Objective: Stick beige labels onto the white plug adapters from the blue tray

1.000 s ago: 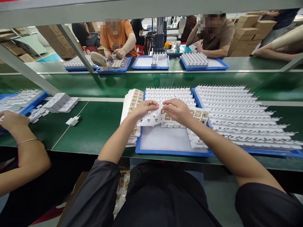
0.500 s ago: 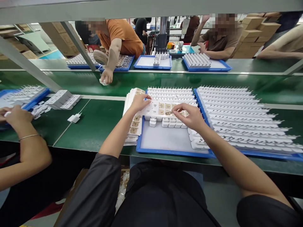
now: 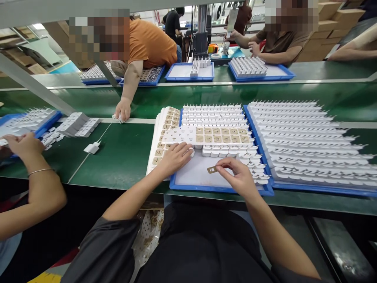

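My right hand [image 3: 235, 175] pinches a small tan sticker [image 3: 211, 169] with cut-outs, held above the bare floor of a blue-rimmed tray [image 3: 203, 188]. My left hand [image 3: 176, 159] is closed over a white charger plug [image 3: 192, 152] in the same tray; the fingers hide most of it. Just beyond both hands a sheet of stickers [image 3: 220, 135] lies across the rows of white plugs [image 3: 210, 114]. Its left part is bare white backing, while tan stickers fill the right part. A short row of plugs [image 3: 219, 151] sits below the sheet.
A stack of sticker sheets [image 3: 156, 147] lies left of the tray. At right stands another blue tray full of plugs [image 3: 309, 145]. One loose plug [image 3: 92, 147] lies on the green bench. A co-worker's hand [image 3: 123, 110] reaches across, and another person's hand [image 3: 26, 147] works at left.
My right hand has drawn back toward me from the sheet with a sticker. My left hand has left the sheet and come down onto the single plug. The sheet lies farther left.
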`<control>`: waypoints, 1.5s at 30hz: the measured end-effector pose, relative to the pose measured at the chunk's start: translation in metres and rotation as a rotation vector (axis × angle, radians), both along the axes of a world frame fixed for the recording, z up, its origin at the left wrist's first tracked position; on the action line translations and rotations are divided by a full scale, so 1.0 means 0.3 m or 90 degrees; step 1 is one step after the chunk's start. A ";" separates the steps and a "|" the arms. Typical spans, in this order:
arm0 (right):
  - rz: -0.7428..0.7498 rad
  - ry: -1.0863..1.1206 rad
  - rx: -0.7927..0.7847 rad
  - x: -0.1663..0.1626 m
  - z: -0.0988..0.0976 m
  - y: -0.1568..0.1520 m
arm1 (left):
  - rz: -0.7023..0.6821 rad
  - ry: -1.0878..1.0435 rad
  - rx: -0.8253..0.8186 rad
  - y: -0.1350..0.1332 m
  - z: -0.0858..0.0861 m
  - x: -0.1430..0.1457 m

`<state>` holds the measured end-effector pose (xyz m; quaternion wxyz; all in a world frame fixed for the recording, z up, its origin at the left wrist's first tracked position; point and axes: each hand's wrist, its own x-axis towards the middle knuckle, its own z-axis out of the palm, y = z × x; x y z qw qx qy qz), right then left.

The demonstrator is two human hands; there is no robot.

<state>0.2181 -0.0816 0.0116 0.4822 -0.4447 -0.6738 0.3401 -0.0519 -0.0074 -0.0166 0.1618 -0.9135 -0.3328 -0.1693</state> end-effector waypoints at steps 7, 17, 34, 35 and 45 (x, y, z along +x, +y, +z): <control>-0.006 0.054 -0.072 -0.026 -0.078 -0.023 | 0.191 -0.014 -0.099 -0.050 -0.037 0.056; 0.031 0.093 -0.140 -0.061 -0.133 -0.041 | 0.207 -0.311 -0.354 -0.118 -0.027 0.064; 0.164 0.245 -0.233 -0.114 -0.143 0.003 | 0.017 -0.728 -0.673 -0.204 -0.028 0.151; 0.160 0.254 -0.243 -0.117 -0.141 0.001 | 0.015 -0.726 -0.681 -0.206 -0.024 0.150; 0.197 0.312 -0.268 -0.155 -0.107 -0.011 | 0.052 -0.776 -0.623 -0.221 -0.055 0.148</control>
